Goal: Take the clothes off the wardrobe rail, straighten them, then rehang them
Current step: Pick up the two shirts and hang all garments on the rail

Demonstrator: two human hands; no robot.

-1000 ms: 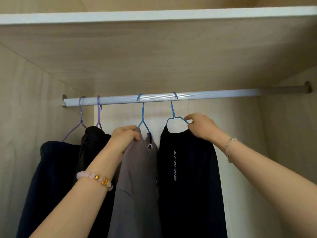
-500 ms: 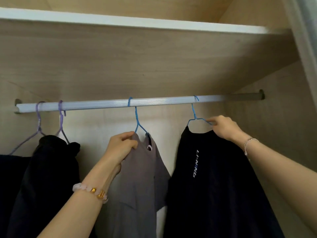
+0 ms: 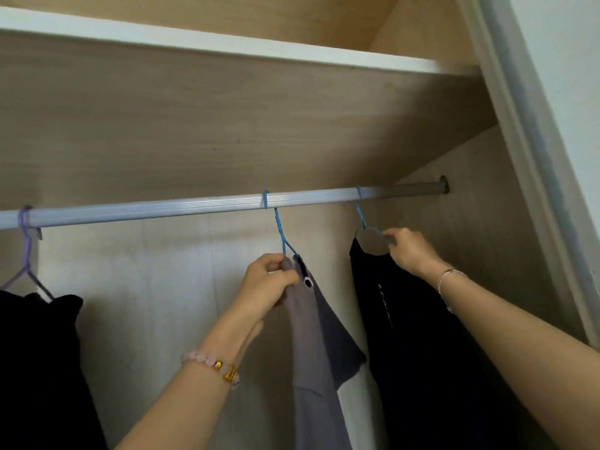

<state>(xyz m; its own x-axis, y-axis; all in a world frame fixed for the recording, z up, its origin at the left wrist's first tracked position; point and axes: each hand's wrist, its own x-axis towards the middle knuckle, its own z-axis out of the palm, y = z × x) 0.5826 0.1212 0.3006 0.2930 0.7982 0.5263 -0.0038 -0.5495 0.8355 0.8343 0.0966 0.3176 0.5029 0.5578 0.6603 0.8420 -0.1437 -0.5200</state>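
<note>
Our left hand (image 3: 269, 284) has its fingers curled tight round the shoulder of the grey T-shirt (image 3: 311, 352), where the cloth sits over one arm of the middle blue hanger (image 3: 280, 228). Our right hand (image 3: 410, 251) pinches the wire shoulder of the right blue hanger (image 3: 361, 219), just at the neckline of the black top (image 3: 422, 336). Both hooks sit over the wardrobe rail (image 3: 162, 212), so both garments hang from it. The grey one is about mid-rail and the black one is near the right end, close to the side panel (image 3: 487, 206).

We see the main risk in where we hold. Each grip is out on one arm of a thin wire hanger, not at the hook. If we lift from there, the hanger will likely tip and the garment may slide off the free arm. The grey T-shirt looks bunched and narrow on its hanger, so it seems the likelier one to slip.

The shelf (image 3: 227, 43) lies close above the rail, which leaves little room to raise a hook clear. A hook that catches could twist the wire or jerk the cloth out of our fingers. Unhooking two at once splits our attention.

The purple hanger (image 3: 26, 254) and the dark clothes (image 3: 39, 352) at the left are well apart, so we expect no tangling there.
</note>
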